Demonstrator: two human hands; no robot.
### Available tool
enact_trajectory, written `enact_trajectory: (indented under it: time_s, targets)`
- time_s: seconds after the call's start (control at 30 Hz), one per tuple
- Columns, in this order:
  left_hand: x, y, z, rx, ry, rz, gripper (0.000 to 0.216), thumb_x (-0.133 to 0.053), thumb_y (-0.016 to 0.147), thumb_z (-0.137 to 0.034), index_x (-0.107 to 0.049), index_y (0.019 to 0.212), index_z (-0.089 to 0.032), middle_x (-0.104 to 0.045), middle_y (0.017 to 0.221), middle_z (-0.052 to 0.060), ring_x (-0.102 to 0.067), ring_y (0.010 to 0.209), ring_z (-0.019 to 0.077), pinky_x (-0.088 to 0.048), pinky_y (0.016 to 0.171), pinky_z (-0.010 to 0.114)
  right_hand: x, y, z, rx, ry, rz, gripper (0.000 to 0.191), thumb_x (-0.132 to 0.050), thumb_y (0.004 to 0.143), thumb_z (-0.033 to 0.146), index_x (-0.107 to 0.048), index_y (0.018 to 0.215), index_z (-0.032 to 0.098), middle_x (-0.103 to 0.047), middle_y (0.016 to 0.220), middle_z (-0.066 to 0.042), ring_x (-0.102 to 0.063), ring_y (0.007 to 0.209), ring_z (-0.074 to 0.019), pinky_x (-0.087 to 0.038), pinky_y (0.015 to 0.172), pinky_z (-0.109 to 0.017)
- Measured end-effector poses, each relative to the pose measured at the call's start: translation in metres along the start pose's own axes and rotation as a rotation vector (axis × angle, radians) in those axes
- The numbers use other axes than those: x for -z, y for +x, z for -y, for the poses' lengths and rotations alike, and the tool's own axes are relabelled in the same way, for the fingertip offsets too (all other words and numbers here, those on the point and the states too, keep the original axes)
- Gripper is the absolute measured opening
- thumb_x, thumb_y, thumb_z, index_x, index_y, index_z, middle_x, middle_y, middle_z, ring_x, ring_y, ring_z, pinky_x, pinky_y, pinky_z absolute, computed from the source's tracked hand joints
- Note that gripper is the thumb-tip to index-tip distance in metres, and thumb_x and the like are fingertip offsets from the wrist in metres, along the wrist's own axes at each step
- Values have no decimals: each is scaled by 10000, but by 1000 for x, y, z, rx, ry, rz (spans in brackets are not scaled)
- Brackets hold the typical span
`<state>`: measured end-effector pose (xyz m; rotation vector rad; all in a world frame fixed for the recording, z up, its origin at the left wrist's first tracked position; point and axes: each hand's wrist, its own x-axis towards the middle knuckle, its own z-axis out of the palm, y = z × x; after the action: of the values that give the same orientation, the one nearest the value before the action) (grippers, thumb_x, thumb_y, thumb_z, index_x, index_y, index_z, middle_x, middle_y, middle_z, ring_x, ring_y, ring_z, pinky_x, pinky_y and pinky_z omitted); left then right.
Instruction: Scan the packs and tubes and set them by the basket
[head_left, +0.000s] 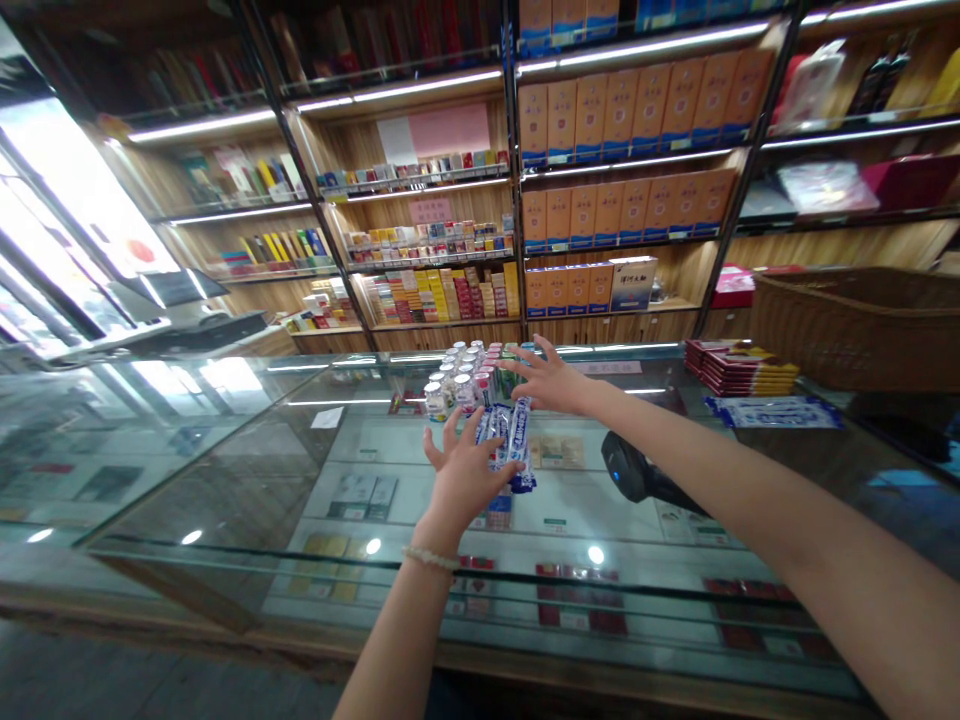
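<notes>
My left hand (463, 472) reaches over the glass counter (225, 440) with fingers spread, its fingertips against a stack of blue-and-white packets (510, 440) lying on the glass. My right hand (546, 381) is stretched out further back, fingers apart, touching a cluster of small white-capped bottles and tubs (469, 378) at the counter's far edge. Neither hand grips anything. A bead bracelet sits on my left wrist.
A black handheld scanner (637, 472) lies right of the packets. Red flat boxes (739, 368) and a blue-white packet (776, 411) lie at the right, beside a wicker basket (855, 325). Shelves of cigarette cartons (622, 110) fill the back wall. A till screen (176, 290) stands left.
</notes>
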<state>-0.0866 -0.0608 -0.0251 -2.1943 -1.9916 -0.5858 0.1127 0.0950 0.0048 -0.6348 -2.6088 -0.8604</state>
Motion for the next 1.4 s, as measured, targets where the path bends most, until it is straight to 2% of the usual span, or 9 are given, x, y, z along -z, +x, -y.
enact_trajectory:
  time_s: [0.17,0.27,0.57,0.8,0.97,1.1,1.4]
  targets:
    - [2,1,-3,5,-33,-26,165,-833,794,-500,-842,878,-359,-488,1634,26,-220,1599,409,10,1252,754,7,-5,-5,-5,-34,-23,200,-819,802,272,-777,991,321,-501,1614,-24,-325,1545,-363,-8,1256,-696]
    - [4,1,-5,9,-58,-28,122,-829,806,-471,-836,828,-351,-512,1617,11,-234,1595,395,7,1256,746,11,-9,-6,-22,-55,-48,184,-810,814,283,-765,991,306,-498,1615,-30,-315,1551,-360,-13,1256,-692]
    - [8,9,-4,26,-74,-106,101,-752,877,-379,-835,845,-329,-526,1607,18,-280,1575,396,-35,1250,757,32,-38,-10,-145,-64,-78,132,-776,850,304,-760,981,294,-485,1633,-36,-308,1554,-349,-29,1253,-689]
    - [19,40,-6,-60,-122,-193,182,-708,903,-416,-837,871,-292,-515,1615,45,-294,1562,406,-34,1280,717,49,-72,-14,-298,-125,-209,208,-792,853,307,-767,1059,293,-460,1651,-39,-307,1552,-345,20,1262,-672]
    - [23,66,-29,-97,-142,-261,181,-664,928,-370,-824,895,-292,-483,1636,46,-280,1563,434,-9,1242,788,61,-99,-20,-431,-146,-279,175,-775,882,337,-771,1049,286,-483,1633,-57,-321,1541,-341,8,1268,-667]
    - [17,84,-55,-136,-159,-327,198,-629,941,-349,-803,896,-267,-473,1641,56,-254,1579,407,-5,1264,750,66,-123,-25,-547,-151,-309,159,-742,914,350,-773,1058,292,-485,1630,-73,-330,1534,-339,-38,1254,-681]
    - [-1,115,-107,-157,-179,-299,214,-597,954,-321,-800,937,-254,-462,1649,99,-274,1566,429,-92,1225,793,68,-167,-38,-690,-178,-340,153,-751,909,370,-767,1042,296,-500,1617,-85,-350,1523,-342,-63,1238,-678]
